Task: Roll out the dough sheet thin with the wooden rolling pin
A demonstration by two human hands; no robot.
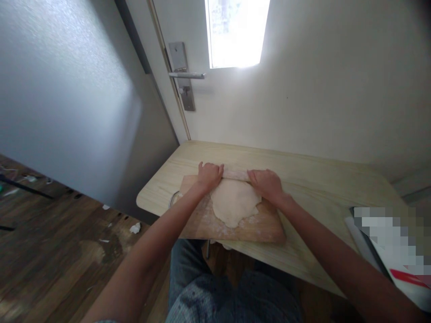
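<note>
A floury rolling pin [235,173] lies crosswise over the far edge of a flattened sheet of dough [234,202]. My left hand [210,174] is closed round the pin's left end, and my right hand [266,183] grips its right end. The pale dough has an uneven outline with a ragged right edge. It rests on a wooden cutting board [198,229] dusted with flour. Part of the dough's far side is hidden beneath the pin and my hands.
The board sits at the front of a light wooden table [319,188]. A white door with a metal handle [186,75] stands behind it. At the right lies a partly blurred flat item [390,246]. Paper scraps [135,228] litter the floor at left.
</note>
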